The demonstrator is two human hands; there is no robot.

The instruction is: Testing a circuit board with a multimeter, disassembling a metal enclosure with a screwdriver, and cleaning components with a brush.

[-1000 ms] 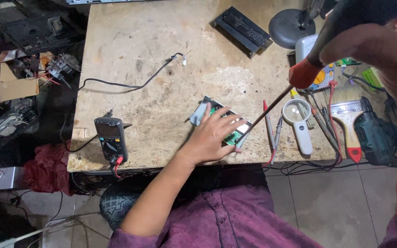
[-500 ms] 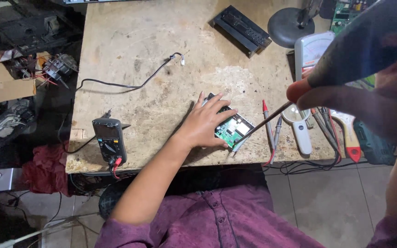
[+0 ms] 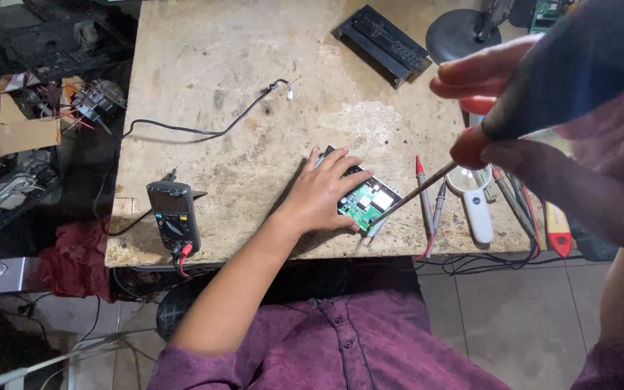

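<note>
A: Where's the risk?
B: The left hand (image 3: 323,195) lies flat, fingers spread, pinning the green circuit board (image 3: 367,202) near the table's (image 3: 254,72) six-o'clock edge. The right hand (image 3: 543,123), at two o'clock, grips a screwdriver (image 3: 427,184); its tip, seemingly touching, could skid and scratch.

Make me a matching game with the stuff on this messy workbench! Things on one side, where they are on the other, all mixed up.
Things:
1. green circuit board
2. black multimeter
3. screwdriver
4. cardboard box

Places:
A. off the table, on the left among clutter
B. under the left hand
C. held in the right hand, tip on the board
D. at the table's front left edge

Pairs: 1-B, 2-D, 3-C, 4-A
</note>
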